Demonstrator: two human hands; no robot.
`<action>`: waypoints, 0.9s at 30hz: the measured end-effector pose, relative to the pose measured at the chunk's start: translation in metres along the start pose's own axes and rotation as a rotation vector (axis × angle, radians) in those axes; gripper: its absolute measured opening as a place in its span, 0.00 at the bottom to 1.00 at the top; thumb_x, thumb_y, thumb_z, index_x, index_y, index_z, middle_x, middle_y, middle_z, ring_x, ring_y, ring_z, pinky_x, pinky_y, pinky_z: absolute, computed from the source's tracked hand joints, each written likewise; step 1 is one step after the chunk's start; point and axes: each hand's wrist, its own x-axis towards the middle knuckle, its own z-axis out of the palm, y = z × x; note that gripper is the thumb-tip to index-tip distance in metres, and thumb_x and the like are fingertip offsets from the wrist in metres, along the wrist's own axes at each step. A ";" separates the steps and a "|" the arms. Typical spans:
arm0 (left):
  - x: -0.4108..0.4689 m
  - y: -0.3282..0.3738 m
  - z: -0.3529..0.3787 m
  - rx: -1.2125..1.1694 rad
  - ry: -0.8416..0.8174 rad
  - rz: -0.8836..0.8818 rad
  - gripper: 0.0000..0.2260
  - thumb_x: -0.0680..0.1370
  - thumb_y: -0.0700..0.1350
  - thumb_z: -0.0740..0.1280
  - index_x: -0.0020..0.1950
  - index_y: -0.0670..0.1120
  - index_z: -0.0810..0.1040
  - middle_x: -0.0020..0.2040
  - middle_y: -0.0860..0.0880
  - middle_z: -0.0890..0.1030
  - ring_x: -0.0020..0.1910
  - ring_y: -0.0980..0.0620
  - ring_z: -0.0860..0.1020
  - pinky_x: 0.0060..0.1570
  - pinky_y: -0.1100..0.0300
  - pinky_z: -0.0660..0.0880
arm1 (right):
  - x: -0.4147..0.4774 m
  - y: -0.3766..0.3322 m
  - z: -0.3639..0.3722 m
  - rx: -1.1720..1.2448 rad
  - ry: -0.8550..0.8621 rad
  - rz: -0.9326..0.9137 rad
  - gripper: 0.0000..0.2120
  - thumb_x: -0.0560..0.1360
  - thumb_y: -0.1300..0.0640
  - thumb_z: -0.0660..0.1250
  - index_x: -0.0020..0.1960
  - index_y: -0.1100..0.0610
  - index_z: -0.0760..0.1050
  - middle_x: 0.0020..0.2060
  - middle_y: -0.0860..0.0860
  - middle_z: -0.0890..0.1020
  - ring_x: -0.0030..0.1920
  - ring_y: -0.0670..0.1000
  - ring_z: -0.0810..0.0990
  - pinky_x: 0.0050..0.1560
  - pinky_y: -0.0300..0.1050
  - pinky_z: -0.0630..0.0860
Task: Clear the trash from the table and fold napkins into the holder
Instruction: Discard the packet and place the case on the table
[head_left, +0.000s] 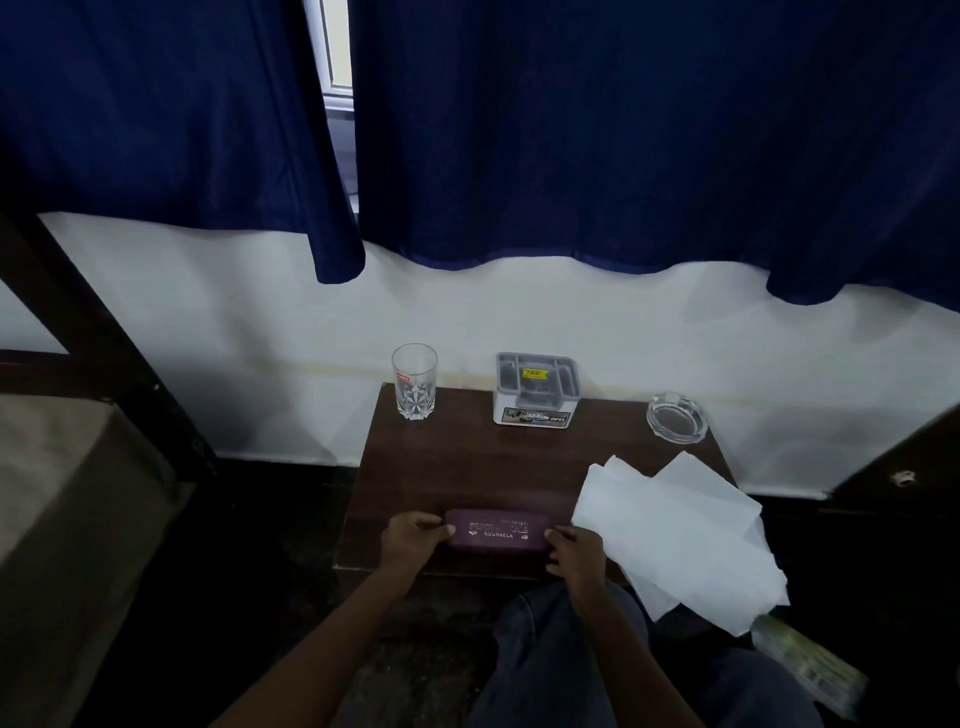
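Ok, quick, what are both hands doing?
Left hand: holds the purple case by its left end.
Right hand: holds its right end.

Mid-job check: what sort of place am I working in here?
Likely a hotel-style guest room or bedroom, not certain: a small side table stands against a white wall below blue curtains, with a drinking glass and a glass ashtray on it.

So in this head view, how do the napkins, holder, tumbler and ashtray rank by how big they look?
1. white napkins, also nearest the camera.
2. grey napkin holder.
3. glass tumbler and glass ashtray look about alike; I won't rank them.
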 end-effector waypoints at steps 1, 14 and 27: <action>0.001 0.000 0.000 0.003 -0.006 -0.007 0.14 0.65 0.44 0.77 0.48 0.41 0.83 0.45 0.36 0.84 0.48 0.39 0.82 0.50 0.46 0.78 | 0.001 0.000 0.000 -0.007 0.003 0.002 0.15 0.75 0.63 0.65 0.59 0.69 0.75 0.42 0.60 0.78 0.40 0.56 0.77 0.34 0.43 0.77; -0.004 0.008 -0.005 -0.065 -0.075 -0.116 0.09 0.68 0.39 0.75 0.43 0.44 0.77 0.29 0.48 0.78 0.17 0.62 0.75 0.16 0.71 0.68 | 0.010 -0.005 0.001 0.039 0.048 0.110 0.03 0.72 0.64 0.69 0.40 0.63 0.77 0.42 0.62 0.79 0.38 0.58 0.78 0.33 0.49 0.79; 0.021 0.045 0.025 -0.145 0.027 0.016 0.08 0.72 0.39 0.70 0.50 0.39 0.83 0.43 0.36 0.84 0.46 0.40 0.83 0.51 0.46 0.79 | 0.034 -0.034 -0.010 0.044 0.144 -0.063 0.04 0.70 0.64 0.70 0.38 0.59 0.78 0.31 0.57 0.80 0.32 0.57 0.79 0.49 0.59 0.80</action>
